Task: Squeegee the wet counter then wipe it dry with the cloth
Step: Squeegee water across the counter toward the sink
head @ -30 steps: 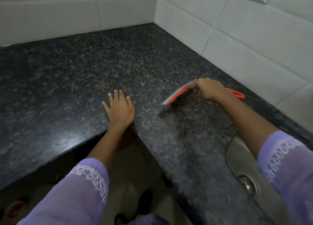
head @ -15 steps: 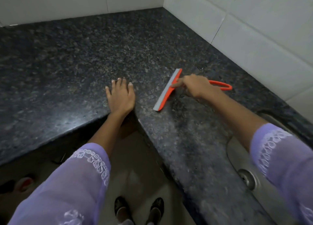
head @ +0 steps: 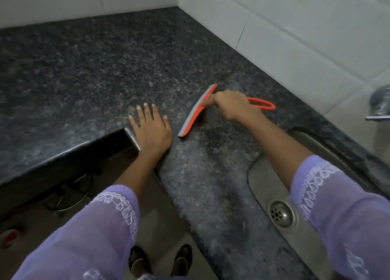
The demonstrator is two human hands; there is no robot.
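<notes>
Granite worktop (head: 88,75) carries our left hand (head: 152,130), spread flat at its inner corner. Just at three o'clock, our right hand (head: 230,106) grips the orange squeegee (head: 195,114), blade down; sink (head: 263,178) at five o'clock.

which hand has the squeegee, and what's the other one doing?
The right hand grips the orange squeegee, its blade on the wet counter. The left hand holds nothing: it lies flat, fingers spread, at the counter's inner corner.
</notes>
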